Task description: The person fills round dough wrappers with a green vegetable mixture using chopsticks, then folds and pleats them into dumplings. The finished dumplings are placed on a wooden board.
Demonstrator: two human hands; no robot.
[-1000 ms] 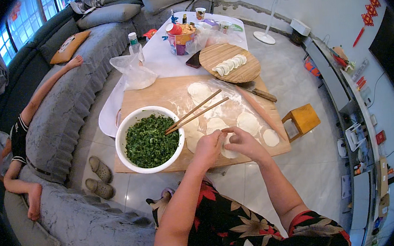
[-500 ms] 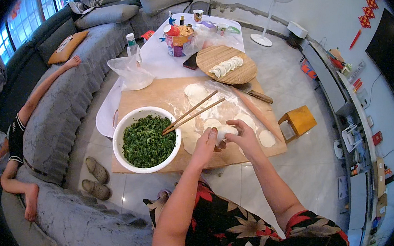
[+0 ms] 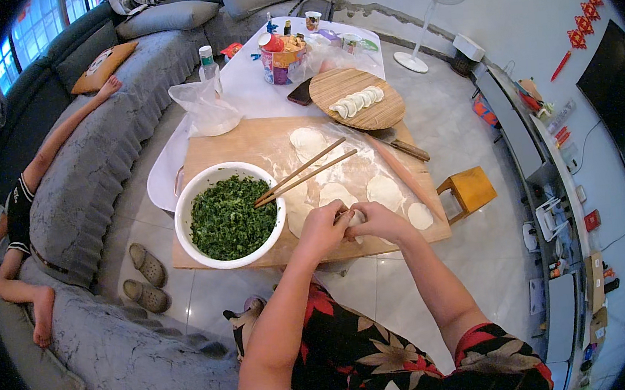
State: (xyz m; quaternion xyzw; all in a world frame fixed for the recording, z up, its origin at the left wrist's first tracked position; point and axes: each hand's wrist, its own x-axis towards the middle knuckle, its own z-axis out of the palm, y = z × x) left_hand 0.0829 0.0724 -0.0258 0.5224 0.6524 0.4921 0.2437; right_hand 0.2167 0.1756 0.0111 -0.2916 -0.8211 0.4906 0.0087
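Observation:
Over the near edge of the wooden board (image 3: 212, 150), my left hand (image 3: 324, 229) and my right hand (image 3: 379, 222) meet, fingers closed together on a white dumpling (image 3: 357, 223). My fingers cover much of it. Flat round wrappers lie on the floured board, among them one (image 3: 384, 192) beyond my right hand and another (image 3: 420, 216) to its right. Left of my hands stands a white bowl (image 3: 185, 239) of chopped green filling (image 3: 231, 218), with a pair of chopsticks (image 3: 303, 172) resting in it. A row of folded dumplings (image 3: 356, 102) sits on a round wooden board (image 3: 384, 118).
A rolling pin (image 3: 403, 172) and a knife (image 3: 410, 149) lie at the board's right. Behind are a plastic bag (image 3: 207, 111), a bottle (image 3: 208, 69), a phone (image 3: 300, 93) and a snack tub (image 3: 283, 67). A yellow stool (image 3: 470, 190) stands right. Another person lies on the sofa (image 3: 102, 165).
My hands have drawn closer together around the dumpling, and my right hand's raised fingers have come down onto it. The whole view has shifted slightly.

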